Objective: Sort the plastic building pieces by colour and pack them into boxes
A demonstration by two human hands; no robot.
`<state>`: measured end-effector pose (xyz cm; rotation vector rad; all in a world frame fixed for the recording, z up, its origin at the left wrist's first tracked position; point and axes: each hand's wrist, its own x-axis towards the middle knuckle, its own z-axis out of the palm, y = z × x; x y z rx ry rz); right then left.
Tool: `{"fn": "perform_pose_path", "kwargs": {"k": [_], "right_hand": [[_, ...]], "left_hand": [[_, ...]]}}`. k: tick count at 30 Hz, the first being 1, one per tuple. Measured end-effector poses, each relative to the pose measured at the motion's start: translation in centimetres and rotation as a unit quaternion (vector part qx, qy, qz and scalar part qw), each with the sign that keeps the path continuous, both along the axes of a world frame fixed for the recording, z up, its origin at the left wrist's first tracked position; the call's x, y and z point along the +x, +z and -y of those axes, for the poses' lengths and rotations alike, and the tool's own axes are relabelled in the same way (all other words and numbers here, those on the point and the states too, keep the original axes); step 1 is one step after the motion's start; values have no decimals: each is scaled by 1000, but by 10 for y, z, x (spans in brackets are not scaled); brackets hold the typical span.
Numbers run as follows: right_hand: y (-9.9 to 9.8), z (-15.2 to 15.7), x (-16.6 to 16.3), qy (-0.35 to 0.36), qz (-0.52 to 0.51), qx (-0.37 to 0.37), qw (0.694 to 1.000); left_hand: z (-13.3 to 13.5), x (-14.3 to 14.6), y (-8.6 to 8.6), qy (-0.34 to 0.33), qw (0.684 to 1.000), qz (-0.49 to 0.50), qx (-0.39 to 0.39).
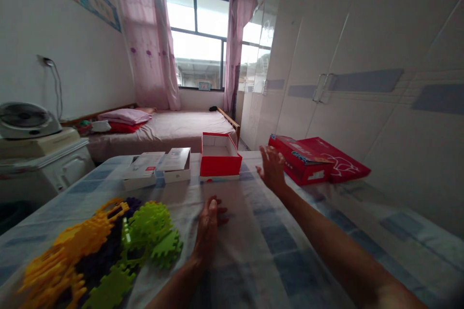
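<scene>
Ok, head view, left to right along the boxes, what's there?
White cardboard box with red mark, narrower white cardboard box, open red cardboard box, right hand, red cardboard box with blue lettering, flat red piece with white lines.

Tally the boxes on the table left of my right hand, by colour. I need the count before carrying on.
White boxes: 2
Open-topped red box: 1
Total: 3, leaving out the white strip beneath the red one, which I can't identify.

Left hand (pixel 209 222), right hand (pixel 272 169) bare; forearms (pixel 328 234) slender, uncovered.
</scene>
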<state>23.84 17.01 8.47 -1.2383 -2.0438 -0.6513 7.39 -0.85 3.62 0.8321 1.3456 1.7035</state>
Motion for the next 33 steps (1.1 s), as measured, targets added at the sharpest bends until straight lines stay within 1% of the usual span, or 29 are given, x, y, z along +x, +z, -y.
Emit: {"fn": "perform_pose_path", "kwargs": {"k": [2, 4, 5, 7, 9, 13, 17, 20, 23, 26, 28, 31, 33], "right_hand": [[3, -12, 45, -81, -50, -2, 995], [5, -21, 84, -156, -113, -2, 981], [7, -25, 100, -183, -134, -3, 974], [8, -30, 124, -213, -147, -12, 966], [9, -32, 137, -212, -123, -32, 969], [14, -36, 148, -160, -39, -66, 984], [22, -39, 159, -152, 37, -73, 985], [27, -42, 166, -135, 75, -73, 985], [33, -44, 165, -117, 91, -70, 986], [44, -40, 159, -108, 60, -58, 991], [55, -30, 155, -110, 5, -36, 993], [75, -3, 157, -128, -96, 7, 987], [90, 21, 166, -131, -168, 43, 976]], "left_hand": [[1, 0, 1, -1, 1000, -2, -1], [1, 0, 1, -1, 1000, -4, 1], [1, 0, 1, -1, 1000, -4, 3], [1, 0, 0, -2, 1000, -3, 6], [0, 0, -2, -3, 1000, -3, 7], [-1, -2, -5, -3, 1000, -9, 8], [-1, -2, -5, -1, 1000, -3, 7], [-1, -1, -2, 1, 1000, -3, 6], [1, 0, 1, -2, 1000, 0, 4], [3, 1, 4, 2, 1000, 2, -1], [3, 1, 5, 6, 1000, 0, -3], [1, 1, 4, 6, 1000, -9, -1], [1, 1, 2, -2, 1000, -19, 2]]}}
